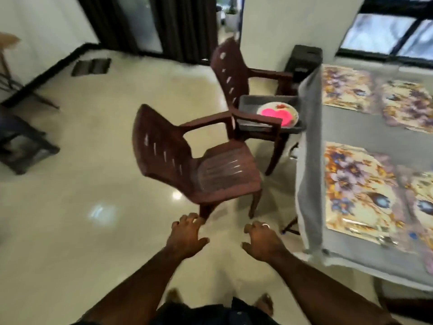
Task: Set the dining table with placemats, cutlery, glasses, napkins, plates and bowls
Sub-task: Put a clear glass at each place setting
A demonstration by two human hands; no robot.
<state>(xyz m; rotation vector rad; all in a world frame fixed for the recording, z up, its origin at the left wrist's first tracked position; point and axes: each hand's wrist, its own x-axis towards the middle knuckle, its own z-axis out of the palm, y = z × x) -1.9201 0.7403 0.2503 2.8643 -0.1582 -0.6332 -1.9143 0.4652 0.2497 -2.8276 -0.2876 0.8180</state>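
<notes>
Left hand [187, 235] and right hand [262, 242] empty, fingers loosely curled, 4 floral placemats [358, 188] on table [351, 130]

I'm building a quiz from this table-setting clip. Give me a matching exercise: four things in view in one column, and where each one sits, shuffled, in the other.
Things:
1. dark grey plastic tray
2. white plate with bright pink items
3. floral placemats
4. empty brown plastic armchair

Places:
A. on the grey-clothed table
B. on the seat of the farther brown plastic armchair
C. on the glossy floor, nearest both hands
D. inside the tray

Pairs: 1-B, 2-D, 3-A, 4-C
</notes>
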